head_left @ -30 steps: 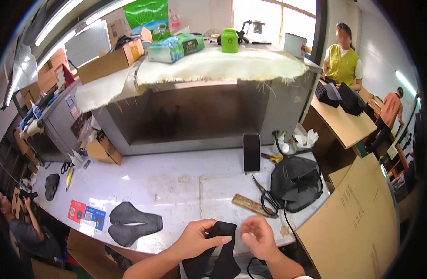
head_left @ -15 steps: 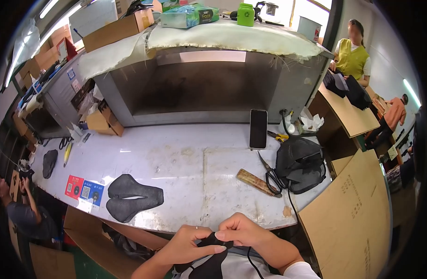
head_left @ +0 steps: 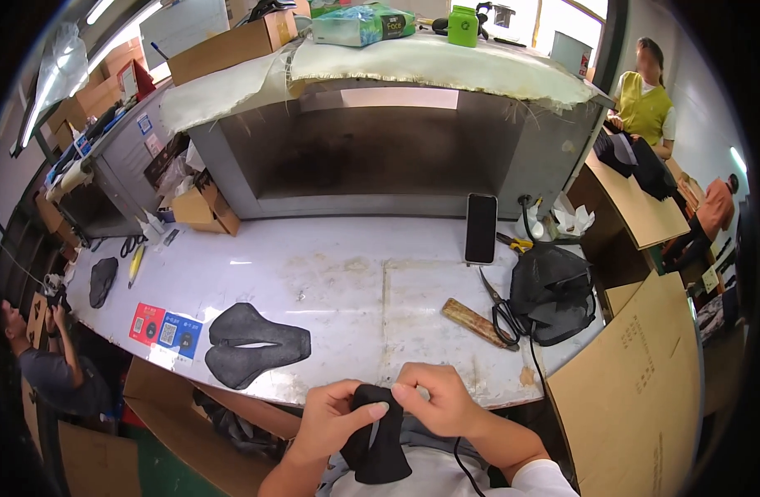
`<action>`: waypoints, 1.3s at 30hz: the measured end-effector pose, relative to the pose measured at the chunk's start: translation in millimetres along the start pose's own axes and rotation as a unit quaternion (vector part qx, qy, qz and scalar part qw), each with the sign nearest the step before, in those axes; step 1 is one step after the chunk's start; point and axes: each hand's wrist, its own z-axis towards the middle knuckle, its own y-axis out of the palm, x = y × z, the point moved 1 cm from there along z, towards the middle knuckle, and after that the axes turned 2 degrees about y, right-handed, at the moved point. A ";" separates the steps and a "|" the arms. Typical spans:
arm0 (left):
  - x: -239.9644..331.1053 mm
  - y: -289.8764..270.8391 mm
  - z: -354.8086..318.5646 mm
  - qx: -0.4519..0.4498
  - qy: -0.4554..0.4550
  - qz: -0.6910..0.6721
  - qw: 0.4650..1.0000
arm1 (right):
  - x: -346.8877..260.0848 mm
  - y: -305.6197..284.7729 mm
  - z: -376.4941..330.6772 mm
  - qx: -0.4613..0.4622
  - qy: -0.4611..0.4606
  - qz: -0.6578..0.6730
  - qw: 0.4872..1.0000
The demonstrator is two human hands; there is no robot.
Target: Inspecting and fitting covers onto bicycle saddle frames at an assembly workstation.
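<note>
Close to my body, below the table's front edge, a soft black saddle cover [head_left: 385, 457] hangs between my hands. My left hand [head_left: 330, 421] pinches its upper left part, thumb across the front and fingers behind. At the top right edge, my right hand [head_left: 438, 403] grips it between curled fingers and thumb. A narrow slit shows in the black material. On the table to the left lies a dark grey bicycle saddle piece [head_left: 235, 323] with a slot along its middle, its narrow end pointing right.
Scissors [head_left: 502, 315], a worn wooden-looking bar [head_left: 477, 323], a phone [head_left: 481, 229] and a black bag-like bundle [head_left: 554, 294] occupy the table's right side. A grey open-fronted box [head_left: 363, 157] stands behind. Cardboard [head_left: 628, 389] rises at right. Other people are at both sides.
Both hands have risen slightly, bringing the black saddle cover up so more of it shows. The whole view has shifted, so the table things appear further right.
</note>
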 end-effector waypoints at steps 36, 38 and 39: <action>-20.4 -7.2 24.4 0.039 0.006 -0.224 0.974 | 31.0 17.3 -3.3 -0.133 0.237 0.359 0.893; -22.0 -7.4 23.6 0.050 0.019 -0.197 0.979 | 31.8 23.8 -2.8 -0.121 0.141 0.266 0.946; -21.6 -7.9 24.1 0.056 0.031 -0.169 0.983 | 34.1 24.4 -3.3 -0.120 0.154 0.297 0.935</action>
